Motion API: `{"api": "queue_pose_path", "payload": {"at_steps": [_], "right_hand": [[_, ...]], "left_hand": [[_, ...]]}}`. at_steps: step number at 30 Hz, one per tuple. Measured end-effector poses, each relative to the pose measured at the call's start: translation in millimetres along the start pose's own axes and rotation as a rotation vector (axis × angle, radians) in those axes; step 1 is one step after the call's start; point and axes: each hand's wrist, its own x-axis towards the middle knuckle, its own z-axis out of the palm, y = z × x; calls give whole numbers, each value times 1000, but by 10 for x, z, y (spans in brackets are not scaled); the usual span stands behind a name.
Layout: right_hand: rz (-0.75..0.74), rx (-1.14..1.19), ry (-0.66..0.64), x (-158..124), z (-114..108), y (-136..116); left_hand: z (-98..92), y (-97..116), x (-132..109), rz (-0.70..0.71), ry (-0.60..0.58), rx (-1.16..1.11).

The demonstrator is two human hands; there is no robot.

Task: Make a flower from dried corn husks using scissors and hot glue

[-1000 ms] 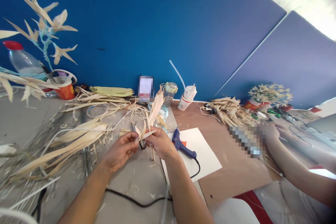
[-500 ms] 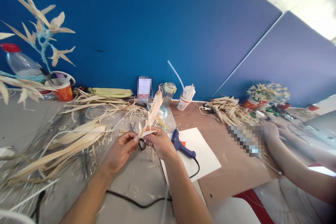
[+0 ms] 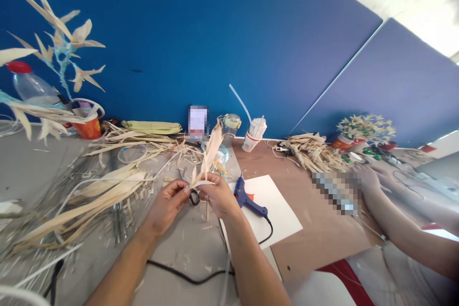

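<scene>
My left hand (image 3: 168, 204) pinches the lower end of a pale dried corn husk (image 3: 212, 150) between thumb and fingers. On the other side, my right hand (image 3: 219, 197) is closed round the same husk, whose long frayed strip stands up above the fingers. Smaller pointed husk pieces fan out where both hands meet. Just under the fingertips shows the black handle loop of what looks like scissors (image 3: 194, 197); its blades are mostly hidden. To the right of my right hand, a blue glue gun (image 3: 251, 201) rests on a white sheet (image 3: 281, 220).
Loose husks (image 3: 103, 196) and thin wires cover the left side. A husk flower branch (image 3: 64, 57) rises there beside a red cup (image 3: 89, 126). A paper cup (image 3: 252, 141) stands at the back. Another person's arms (image 3: 401, 224) work at right. A black cable (image 3: 190, 279) crosses in front.
The view has shifted very slightly. Both hands keep their hold on the husk, with almost no visible movement.
</scene>
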Motion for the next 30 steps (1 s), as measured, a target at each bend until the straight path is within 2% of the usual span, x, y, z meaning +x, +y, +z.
{"api": "queue_pose_path", "payload": {"at_steps": [9, 16, 24, 30], "right_hand": [[-204, -442, 111, -17, -30, -1], [-136, -355, 106, 18, -48, 45], [-196, -376, 122, -20, -5, 8], [-180, -369, 186, 24, -52, 48]], "left_hand": [[-3, -31, 16, -2, 61, 26], [-81, -110, 72, 50, 71, 54], [-84, -123, 73, 149, 89, 140], [-5, 7, 11, 114, 118, -4]]}}
